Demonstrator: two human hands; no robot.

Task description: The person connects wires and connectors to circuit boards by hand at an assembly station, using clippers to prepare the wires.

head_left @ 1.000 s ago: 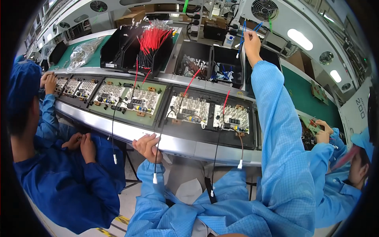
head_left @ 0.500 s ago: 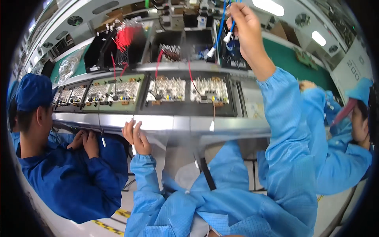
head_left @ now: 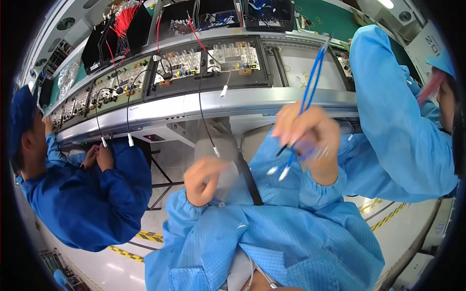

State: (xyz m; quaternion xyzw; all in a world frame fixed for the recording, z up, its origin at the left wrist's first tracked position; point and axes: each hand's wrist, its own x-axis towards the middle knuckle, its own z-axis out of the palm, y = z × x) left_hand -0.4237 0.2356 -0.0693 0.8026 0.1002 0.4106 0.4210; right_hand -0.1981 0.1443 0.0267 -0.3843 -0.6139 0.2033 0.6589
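My right hand (head_left: 313,138) is closed around blue wires (head_left: 313,80) in front of my body. Their looped length rises above my fingers, and white connectors (head_left: 279,172) hang below. A short black piece also shows at those fingers. Lower and to the left is my left hand (head_left: 206,179), its fingers bent and smeared by motion, so its grip is unclear. Just above it dangles the white tip of a black wire (head_left: 201,102). That wire runs down from a circuit board (head_left: 233,58) in a black tray on the line.
More boards (head_left: 119,80) sit in trays along the metal-edged line (head_left: 204,103). Black bins behind hold red wires (head_left: 127,19) and blue wires (head_left: 262,9). A co-worker in dark blue (head_left: 92,194) sits at left; another in light blue (head_left: 412,145) reaches in at right.
My right hand has come down from the bins to in front of my body, bringing the blue wires. My left hand has moved away from the line's edge. The view has shifted.
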